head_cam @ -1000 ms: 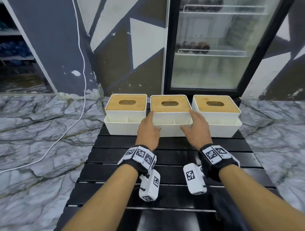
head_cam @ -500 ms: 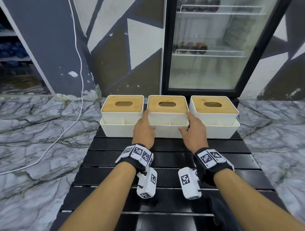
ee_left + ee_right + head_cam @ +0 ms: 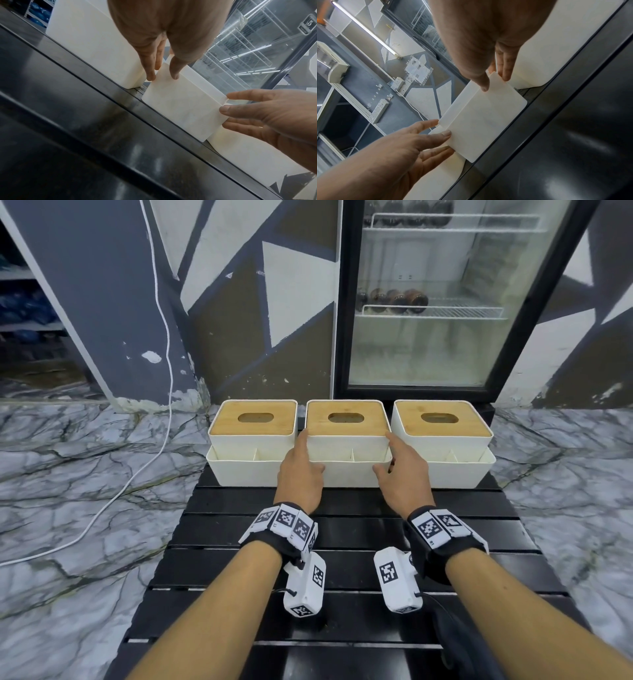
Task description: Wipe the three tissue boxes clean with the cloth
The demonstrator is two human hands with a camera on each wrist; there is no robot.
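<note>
Three white tissue boxes with bamboo lids stand in a row at the far edge of the black slatted table (image 3: 346,510): left box (image 3: 253,422), middle box (image 3: 346,422), right box (image 3: 442,422). My left hand (image 3: 301,463) touches the middle box's left side with straight fingers, thumb on its front (image 3: 180,108). My right hand (image 3: 400,470) does the same on its right side (image 3: 484,119). A dark cloth-like shape (image 3: 455,642) lies under my right forearm, mostly hidden.
A glass-door fridge (image 3: 424,302) stands right behind the boxes. A white cable (image 3: 164,337) runs down the wall and over the marble floor (image 3: 85,491) on the left. The boxes stand close together with narrow gaps between them.
Both hands stay at the sides of the middle box. Their index fingers have slid a little farther along it, up to the lid's edge.
</note>
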